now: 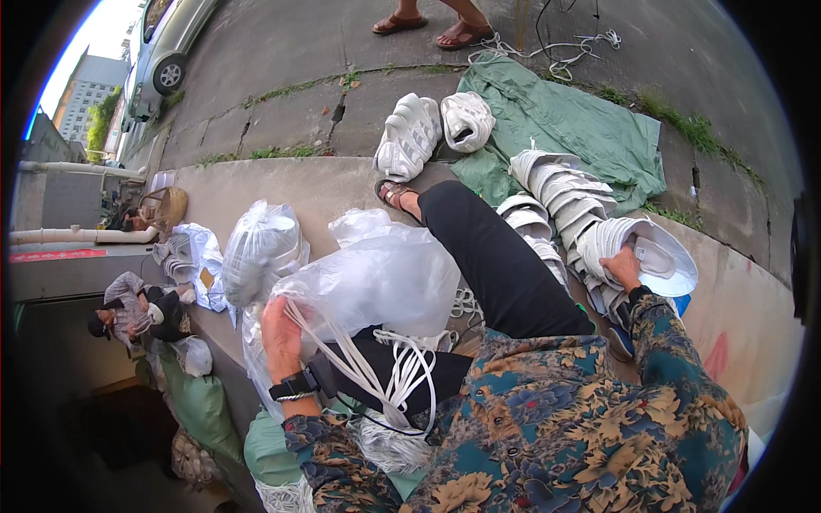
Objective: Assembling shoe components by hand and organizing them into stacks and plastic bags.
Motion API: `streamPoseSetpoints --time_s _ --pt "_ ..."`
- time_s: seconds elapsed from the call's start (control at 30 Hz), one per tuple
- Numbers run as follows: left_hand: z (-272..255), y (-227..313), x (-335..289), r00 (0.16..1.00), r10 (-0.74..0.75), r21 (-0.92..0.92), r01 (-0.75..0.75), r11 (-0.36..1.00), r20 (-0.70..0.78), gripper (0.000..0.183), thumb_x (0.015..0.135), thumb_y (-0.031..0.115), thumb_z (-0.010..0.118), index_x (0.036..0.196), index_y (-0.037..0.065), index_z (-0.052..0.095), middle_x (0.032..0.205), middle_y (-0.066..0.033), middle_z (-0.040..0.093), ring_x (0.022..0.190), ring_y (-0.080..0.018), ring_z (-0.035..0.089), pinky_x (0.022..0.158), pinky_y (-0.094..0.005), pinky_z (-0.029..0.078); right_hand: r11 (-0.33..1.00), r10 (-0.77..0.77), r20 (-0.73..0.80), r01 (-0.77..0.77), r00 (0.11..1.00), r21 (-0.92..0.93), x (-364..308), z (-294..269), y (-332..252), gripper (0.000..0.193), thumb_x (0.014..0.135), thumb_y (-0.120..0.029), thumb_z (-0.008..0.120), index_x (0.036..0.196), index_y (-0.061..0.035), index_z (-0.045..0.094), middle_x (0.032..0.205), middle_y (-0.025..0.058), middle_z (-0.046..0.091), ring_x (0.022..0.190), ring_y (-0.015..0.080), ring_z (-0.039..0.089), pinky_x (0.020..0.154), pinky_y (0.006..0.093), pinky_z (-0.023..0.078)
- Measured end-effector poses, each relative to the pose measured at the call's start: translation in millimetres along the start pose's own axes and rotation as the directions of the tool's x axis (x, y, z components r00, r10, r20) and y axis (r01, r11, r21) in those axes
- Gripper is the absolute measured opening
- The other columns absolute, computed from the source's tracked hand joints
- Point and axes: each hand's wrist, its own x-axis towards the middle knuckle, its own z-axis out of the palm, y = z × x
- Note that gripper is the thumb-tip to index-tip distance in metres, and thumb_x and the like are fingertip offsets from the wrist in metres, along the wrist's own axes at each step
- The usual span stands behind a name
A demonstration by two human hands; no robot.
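Note:
My left hand [280, 336] is closed around a bundle of long white shoelaces [355, 363], which runs across my dark trouser leg toward my lap. Beside that hand, a clear plastic bag [380, 278] lies over my left leg. To the right, my right hand [623, 267] grips the edge of a white shoe upper [671, 256] at the near end of a nested row of white-and-grey shoe uppers [569, 192]. A shorter row of shoe uppers [526, 218] stands beside it. More tangled white laces [389, 445] are heaped near my lap.
Two bundles of shoe uppers [409, 141] lie beyond my foot, next to a green sheet [573, 128]. A stuffed plastic bag [265, 248] stands at left. Another person [128, 308] sits farther left near green sacks [197, 402]. Sandalled feet [462, 32] stand at the top.

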Motion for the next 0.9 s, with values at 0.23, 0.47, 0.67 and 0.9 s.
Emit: streamPoseSetpoints --time_s 0.23,0.47,0.67,0.9 --pt "-39 -56 -47 0.973 0.221 0.756 -0.096 0.647 -0.066 0.069 0.073 0.032 0.065 0.128 0.000 0.039 0.126 -0.0204 0.044 0.123 -0.0301 0.035 0.098 -0.0385 0.032 0.999 -0.023 0.026 0.023 0.999 -0.035 5 9 -3 0.067 0.057 -0.041 0.074 0.103 0.0031 0.055 0.104 0.0231 0.059 0.099 0.0380 0.055 0.085 0.0410 0.043" --pt "10 -175 -156 0.926 -0.091 0.926 -0.373 -0.064 0.367 0.053 0.072 0.048 0.062 0.095 0.000 0.053 0.133 -0.0258 0.031 0.128 -0.0427 0.019 0.103 -0.0511 0.014 0.999 -0.045 0.005 0.045 0.999 -0.020 2 2 -12 0.068 0.057 -0.040 0.075 0.101 0.0080 0.054 0.100 0.0275 0.058 0.097 0.0400 0.056 0.083 0.0423 0.044" --pt "55 -130 -150 0.776 -0.380 0.859 -0.405 0.313 0.504 0.027 0.074 0.022 0.062 0.089 -0.001 0.060 0.108 -0.0234 0.054 0.105 -0.0368 0.050 0.086 -0.0376 0.041 0.999 -0.044 0.012 0.044 0.999 -0.025 5 -1 -13 0.069 0.057 -0.040 0.076 0.101 0.0085 0.053 0.101 0.0278 0.058 0.097 0.0398 0.055 0.083 0.0424 0.044" --pt "20 -154 -36 0.812 -0.069 0.737 -0.559 -0.381 0.580 0.088 0.056 0.022 0.074 0.130 0.002 0.031 0.124 -0.0280 0.038 0.119 -0.0453 0.032 0.089 -0.0535 0.033 0.999 -0.042 -0.010 0.042 0.999 0.021 3 -3 1 0.070 0.055 -0.037 0.077 0.105 0.0054 0.052 0.102 0.0263 0.058 0.098 0.0388 0.055 0.083 0.0412 0.044"
